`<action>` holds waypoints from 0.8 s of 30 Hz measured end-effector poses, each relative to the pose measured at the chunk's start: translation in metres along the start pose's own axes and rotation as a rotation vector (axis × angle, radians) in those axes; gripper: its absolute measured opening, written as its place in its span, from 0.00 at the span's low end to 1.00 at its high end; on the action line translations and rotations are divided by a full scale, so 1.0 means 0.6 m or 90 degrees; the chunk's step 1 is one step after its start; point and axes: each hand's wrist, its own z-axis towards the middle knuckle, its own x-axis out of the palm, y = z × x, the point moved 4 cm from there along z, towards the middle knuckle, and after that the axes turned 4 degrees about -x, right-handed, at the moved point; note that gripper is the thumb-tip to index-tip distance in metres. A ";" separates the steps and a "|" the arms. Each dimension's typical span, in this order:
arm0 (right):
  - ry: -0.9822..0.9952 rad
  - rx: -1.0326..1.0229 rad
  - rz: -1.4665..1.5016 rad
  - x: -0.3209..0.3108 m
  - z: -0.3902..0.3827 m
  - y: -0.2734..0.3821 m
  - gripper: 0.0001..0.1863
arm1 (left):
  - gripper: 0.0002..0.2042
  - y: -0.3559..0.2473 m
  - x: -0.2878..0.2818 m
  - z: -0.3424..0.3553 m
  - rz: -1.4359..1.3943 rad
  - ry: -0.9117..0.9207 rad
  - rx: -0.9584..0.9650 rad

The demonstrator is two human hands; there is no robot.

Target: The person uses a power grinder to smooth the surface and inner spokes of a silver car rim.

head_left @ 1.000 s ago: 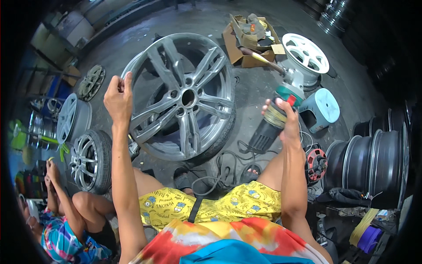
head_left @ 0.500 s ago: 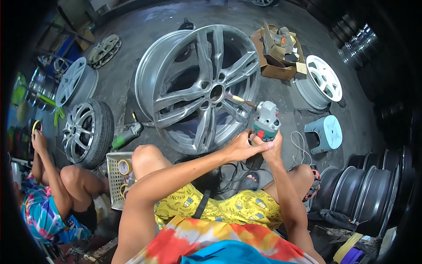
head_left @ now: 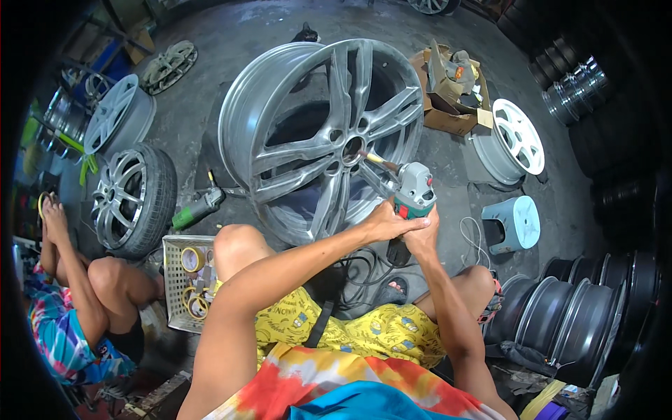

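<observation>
A large bare-metal alloy wheel (head_left: 339, 133) stands tilted in front of me, its spokes scuffed grey. Both my hands are closed round a grey-and-green power grinder (head_left: 416, 189). My left hand (head_left: 387, 222) grips its left side, with the thumb laid across the body. Wrapped round the body from the right is my right hand (head_left: 424, 234). A thin shaft with a pale tapered tip (head_left: 374, 158) sticks out of the grinder's head. That tip reaches the right edge of the wheel's centre hole; whether it touches the metal, I cannot tell.
A second grinder (head_left: 199, 210) lies left of the wheel, near a tyred wheel (head_left: 124, 203). A basket (head_left: 173, 280) holds tape rolls. At right are a cardboard box (head_left: 451, 120), a white wheel (head_left: 519, 136), a blue stool (head_left: 518, 224) and stacked rims (head_left: 560, 318). Another person (head_left: 84, 308) sits at left.
The grinder and both hands have shifted slightly left. Its tip has gone from beside the centre hole to the hole's edge. At left, the other person's hands have come together.
</observation>
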 end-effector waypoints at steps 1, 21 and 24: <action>0.009 -0.001 -0.016 -0.001 -0.004 -0.008 0.41 | 0.42 -0.001 0.003 -0.004 0.000 -0.010 0.007; 0.012 -0.009 -0.027 0.004 -0.011 0.022 0.37 | 0.37 0.003 -0.001 -0.010 -0.016 -0.010 0.037; 0.001 -0.026 -0.027 0.004 -0.009 0.028 0.37 | 0.38 0.015 -0.002 -0.005 0.019 0.006 -0.003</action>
